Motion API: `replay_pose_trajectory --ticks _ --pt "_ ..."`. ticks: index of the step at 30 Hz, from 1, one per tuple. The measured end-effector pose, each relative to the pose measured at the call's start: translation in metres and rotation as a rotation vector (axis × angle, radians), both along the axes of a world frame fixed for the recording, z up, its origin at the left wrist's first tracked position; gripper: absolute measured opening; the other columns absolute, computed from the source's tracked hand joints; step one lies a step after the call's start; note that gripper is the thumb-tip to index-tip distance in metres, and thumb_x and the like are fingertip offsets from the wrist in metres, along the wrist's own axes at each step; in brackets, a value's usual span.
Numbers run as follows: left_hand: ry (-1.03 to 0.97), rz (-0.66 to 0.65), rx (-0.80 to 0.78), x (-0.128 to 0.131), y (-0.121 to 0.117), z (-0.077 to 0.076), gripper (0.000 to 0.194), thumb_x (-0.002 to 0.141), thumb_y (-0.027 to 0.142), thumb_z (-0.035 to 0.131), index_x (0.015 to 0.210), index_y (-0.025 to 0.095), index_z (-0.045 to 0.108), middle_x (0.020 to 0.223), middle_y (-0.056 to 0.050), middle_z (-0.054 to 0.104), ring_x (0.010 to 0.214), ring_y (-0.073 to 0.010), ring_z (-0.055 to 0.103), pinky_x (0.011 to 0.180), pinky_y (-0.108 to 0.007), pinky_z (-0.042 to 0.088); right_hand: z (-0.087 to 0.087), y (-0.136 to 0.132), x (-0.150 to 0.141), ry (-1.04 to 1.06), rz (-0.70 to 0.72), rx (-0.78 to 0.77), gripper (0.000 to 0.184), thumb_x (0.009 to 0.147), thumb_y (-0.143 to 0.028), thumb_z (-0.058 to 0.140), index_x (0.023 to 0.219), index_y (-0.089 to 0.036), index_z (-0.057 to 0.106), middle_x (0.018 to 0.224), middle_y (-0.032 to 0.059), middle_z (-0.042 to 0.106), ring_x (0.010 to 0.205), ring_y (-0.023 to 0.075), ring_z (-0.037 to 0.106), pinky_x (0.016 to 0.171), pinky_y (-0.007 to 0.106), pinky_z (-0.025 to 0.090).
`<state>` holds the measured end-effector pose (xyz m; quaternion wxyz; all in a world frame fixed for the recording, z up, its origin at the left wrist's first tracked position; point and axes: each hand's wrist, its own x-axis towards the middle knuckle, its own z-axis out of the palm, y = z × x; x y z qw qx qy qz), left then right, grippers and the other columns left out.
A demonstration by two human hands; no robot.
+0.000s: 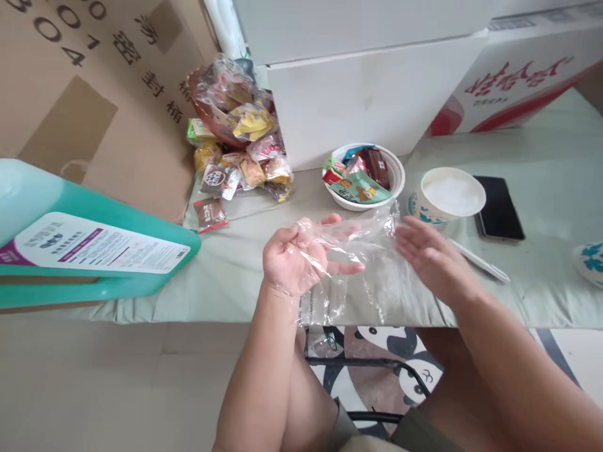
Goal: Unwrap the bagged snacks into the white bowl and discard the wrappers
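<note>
My left hand (301, 254) is inside thin clear plastic that looks like a disposable glove (374, 232). Its fingers are spread apart, with two pointing right. Loose plastic reaches past the fingertips, and more hangs below the palm over the table edge. Opposite it, my right hand (431, 257) is slightly blurred, its fingers stretched out and close together, at the right end of the plastic. Whether those fingertips touch the plastic is unclear. Just beyond the hands stand a white bowl (399, 182) of wrapped snacks (362, 188) and a paper cup (424, 210) with something white inside.
A black phone (500, 208) lies right of the cup, near a white stick-like object (480, 260). Wrapped snacks (252, 169) are piled at the back left. A large green bottle (117, 245), a cardboard box (108, 107) and white boxes (362, 94) surround the cloth-covered table (226, 276).
</note>
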<state>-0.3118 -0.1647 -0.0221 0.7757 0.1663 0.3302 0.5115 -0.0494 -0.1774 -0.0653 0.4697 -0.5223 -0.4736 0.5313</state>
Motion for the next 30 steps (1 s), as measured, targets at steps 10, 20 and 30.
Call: replay_pose_trajectory --ticks 10,20,30 --pt "0.303 0.076 0.073 0.019 0.007 -0.006 0.033 0.065 0.045 0.080 0.066 0.020 0.059 0.117 -0.008 0.072 0.110 -0.0333 0.070 0.070 -0.044 0.065 -0.005 -0.001 0.018 0.314 -0.066 -0.276 0.041 0.065 -0.042 0.088 0.083 -0.023 0.056 0.072 -0.0051 0.062 0.052 0.0068 0.054 0.048 0.021 0.042" --pt "0.929 -0.027 0.050 0.023 0.027 -0.030 0.033 0.072 0.044 0.083 0.088 0.019 0.067 0.060 0.000 0.069 0.046 -0.0130 0.064 0.039 -0.017 0.044 -0.010 -0.007 0.058 0.200 0.053 -0.395 0.041 0.066 -0.048 0.087 0.082 -0.019 0.064 0.082 0.0021 0.066 0.067 0.0120 0.062 0.061 0.026 0.052" --pt "0.753 0.200 0.320 0.011 0.002 -0.011 0.037 0.069 0.051 0.085 0.083 0.024 0.064 0.037 0.009 0.053 0.023 -0.0109 0.043 0.027 -0.018 0.028 0.010 -0.020 0.062 0.299 -0.057 -0.030 0.043 0.065 -0.043 0.088 0.101 -0.029 0.069 0.072 -0.0042 0.063 0.058 0.0117 0.058 0.056 0.028 0.051"
